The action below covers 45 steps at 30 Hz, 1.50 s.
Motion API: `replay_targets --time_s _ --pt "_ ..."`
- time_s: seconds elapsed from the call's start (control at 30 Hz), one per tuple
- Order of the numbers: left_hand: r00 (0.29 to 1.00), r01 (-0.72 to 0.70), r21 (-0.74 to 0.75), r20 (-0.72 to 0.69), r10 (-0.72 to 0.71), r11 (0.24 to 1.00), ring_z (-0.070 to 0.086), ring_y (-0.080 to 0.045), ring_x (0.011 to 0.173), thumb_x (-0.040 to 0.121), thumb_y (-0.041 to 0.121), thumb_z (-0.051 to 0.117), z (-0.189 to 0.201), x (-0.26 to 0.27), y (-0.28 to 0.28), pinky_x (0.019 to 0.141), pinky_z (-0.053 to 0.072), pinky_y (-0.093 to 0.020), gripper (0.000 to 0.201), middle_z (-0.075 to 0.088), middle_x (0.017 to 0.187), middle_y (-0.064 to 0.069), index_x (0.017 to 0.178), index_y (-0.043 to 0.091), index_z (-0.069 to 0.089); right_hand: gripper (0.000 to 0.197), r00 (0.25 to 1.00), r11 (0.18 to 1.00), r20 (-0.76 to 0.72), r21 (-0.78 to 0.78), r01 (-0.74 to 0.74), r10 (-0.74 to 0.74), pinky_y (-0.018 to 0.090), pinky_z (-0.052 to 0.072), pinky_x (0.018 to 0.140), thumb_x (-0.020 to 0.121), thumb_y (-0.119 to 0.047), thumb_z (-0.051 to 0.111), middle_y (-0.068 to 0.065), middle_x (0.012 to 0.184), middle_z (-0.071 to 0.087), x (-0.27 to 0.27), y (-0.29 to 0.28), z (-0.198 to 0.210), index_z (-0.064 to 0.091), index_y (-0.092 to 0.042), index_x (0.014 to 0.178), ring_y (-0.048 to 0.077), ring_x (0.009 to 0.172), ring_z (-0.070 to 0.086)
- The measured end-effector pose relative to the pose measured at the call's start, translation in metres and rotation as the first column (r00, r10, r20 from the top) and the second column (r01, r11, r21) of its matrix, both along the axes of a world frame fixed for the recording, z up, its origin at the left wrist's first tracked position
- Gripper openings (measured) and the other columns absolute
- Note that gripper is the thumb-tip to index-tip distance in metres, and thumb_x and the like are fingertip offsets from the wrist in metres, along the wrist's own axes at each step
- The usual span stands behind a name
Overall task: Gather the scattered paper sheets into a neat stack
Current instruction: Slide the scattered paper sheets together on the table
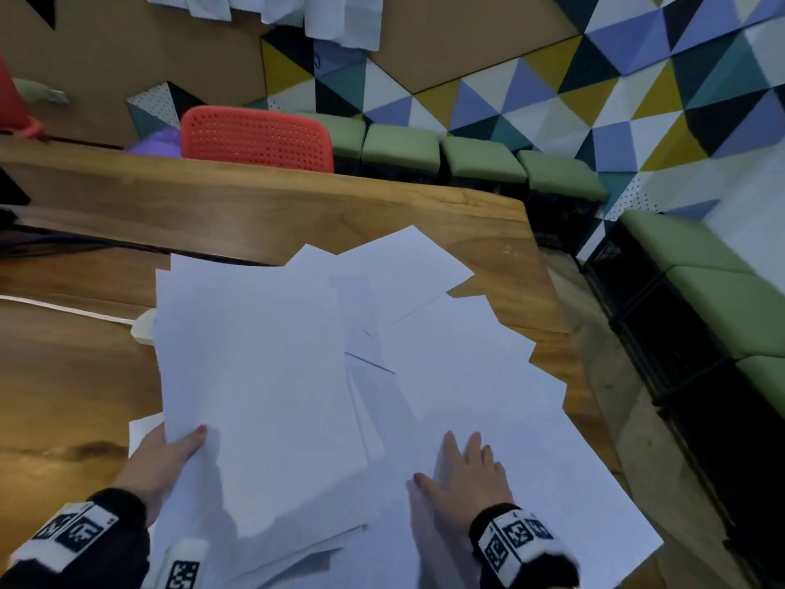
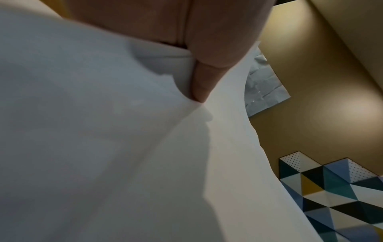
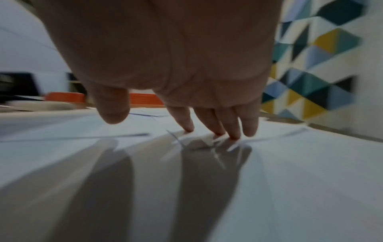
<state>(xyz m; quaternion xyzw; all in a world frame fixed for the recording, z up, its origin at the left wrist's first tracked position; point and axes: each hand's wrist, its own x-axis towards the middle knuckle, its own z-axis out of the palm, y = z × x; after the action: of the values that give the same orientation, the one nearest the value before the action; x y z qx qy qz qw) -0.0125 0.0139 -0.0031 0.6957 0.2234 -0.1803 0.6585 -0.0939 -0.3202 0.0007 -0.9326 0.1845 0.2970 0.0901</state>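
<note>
Several white paper sheets (image 1: 446,333) lie fanned across the wooden table (image 1: 238,206). My left hand (image 1: 170,452) pinches a lifted bundle of sheets (image 1: 255,376) at its near left corner, thumb on top. In the left wrist view the thumb (image 2: 207,65) presses into that bundle of sheets (image 2: 103,147). My right hand (image 1: 463,474) lies flat, fingers straight, on the loose sheets at the near right. The right wrist view shows its fingertips (image 3: 234,132) touching the paper sheets (image 3: 290,180).
A red perforated chair (image 1: 259,138) stands behind the table's far edge, with green cushioned stools (image 1: 480,159) along the patterned wall. The table's right edge (image 1: 594,376) drops off close to the sheets. A small white object (image 1: 142,329) peeks from under the bundle's left side.
</note>
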Motion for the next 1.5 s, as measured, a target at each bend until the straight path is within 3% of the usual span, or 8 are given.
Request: replay_targets --time_s 0.2,0.43,0.6,0.83,1.13,1.23,1.4,1.5 --pt "0.998 -0.059 0.029 -0.011 0.059 0.998 0.059 -0.039 0.079 0.093 0.014 0.051 -0.011 0.018 -0.004 0.072 0.049 -0.046 0.019 0.064 0.095 -0.024 0.109 0.007 0.056 0.048 0.960 0.953 0.101 -0.184 -0.241 0.262 0.051 0.020 0.106 0.088 -0.041 0.037 0.006 0.127 0.054 0.043 0.023 0.025 0.040 -0.016 0.129 0.025 0.119 0.049" --pt "0.993 -0.114 0.058 0.031 0.112 0.992 0.060 -0.038 0.068 0.091 0.014 0.054 -0.017 0.029 0.007 0.068 0.050 -0.045 0.015 0.070 0.074 -0.018 0.097 0.004 0.063 0.078 0.942 0.964 0.246 0.082 -0.253 0.226 0.045 0.024 0.115 0.086 -0.046 0.052 0.006 0.159 -0.009 0.186 0.015 0.014 0.008 -0.025 0.147 0.027 0.146 -0.001" --pt "0.982 -0.186 0.056 0.014 0.186 0.981 0.061 -0.036 0.065 0.090 0.014 0.056 -0.027 0.033 0.020 0.064 0.051 -0.042 0.016 0.072 0.058 -0.005 0.098 0.003 0.063 0.083 0.943 0.945 0.070 0.026 -0.327 0.325 0.052 0.007 0.117 0.086 -0.062 0.037 0.002 0.158 -0.017 0.227 0.027 -0.005 -0.004 -0.026 0.148 0.030 0.146 -0.008" --pt "0.993 -0.122 0.038 0.007 0.122 0.992 0.059 -0.033 0.071 0.093 0.008 0.049 -0.010 0.026 0.013 0.064 0.047 -0.039 0.018 0.071 0.070 -0.008 0.105 0.001 0.060 0.086 0.920 0.920 -0.046 -0.031 -0.391 0.389 0.054 -0.001 0.116 0.083 -0.070 0.023 0.007 0.157 -0.018 0.150 0.034 -0.009 -0.010 -0.023 0.148 0.033 0.145 -0.009" --pt "0.990 0.139 0.016 -0.031 -0.139 0.990 0.061 -0.023 0.090 0.093 0.009 0.048 0.006 -0.012 0.000 0.076 0.046 -0.037 0.018 0.066 0.100 -0.006 0.108 0.016 0.057 0.063 0.919 0.919 0.013 0.024 -0.394 0.394 0.050 0.000 0.117 0.092 -0.034 0.033 0.007 0.158 0.005 -0.001 0.064 0.005 0.007 -0.022 0.148 0.035 0.143 0.009" --pt "0.992 0.124 0.021 -0.035 -0.123 0.992 0.059 -0.021 0.086 0.094 0.008 0.048 0.011 -0.023 -0.002 0.086 0.042 -0.040 0.021 0.064 0.099 -0.006 0.114 0.013 0.052 0.052 0.952 0.966 0.226 0.109 -0.235 0.206 0.043 0.019 0.115 0.093 -0.036 0.035 0.006 0.149 0.031 0.000 0.054 0.014 0.028 -0.021 0.143 0.030 0.135 0.032" --pt "0.995 0.064 0.015 -0.073 -0.063 0.998 0.057 -0.032 0.089 0.093 0.008 0.049 0.010 -0.030 -0.003 0.087 0.043 -0.044 0.031 0.060 0.109 -0.016 0.124 0.005 0.050 0.065 0.853 0.893 0.297 0.278 0.353 -0.429 0.044 0.026 0.111 0.089 -0.041 0.049 0.013 0.155 0.012 0.037 0.002 0.010 0.022 -0.021 0.145 0.035 0.138 0.021" --pt "0.993 0.075 0.017 -0.092 -0.073 0.997 0.058 -0.038 0.096 0.094 0.012 0.050 0.010 -0.035 -0.009 0.087 0.046 -0.048 0.031 0.062 0.108 -0.019 0.123 0.005 0.051 0.065 0.925 0.962 0.267 0.110 0.249 -0.270 0.046 0.016 0.115 0.092 -0.046 0.040 0.006 0.159 -0.006 0.051 -0.021 0.003 0.013 -0.028 0.148 0.031 0.145 0.001"
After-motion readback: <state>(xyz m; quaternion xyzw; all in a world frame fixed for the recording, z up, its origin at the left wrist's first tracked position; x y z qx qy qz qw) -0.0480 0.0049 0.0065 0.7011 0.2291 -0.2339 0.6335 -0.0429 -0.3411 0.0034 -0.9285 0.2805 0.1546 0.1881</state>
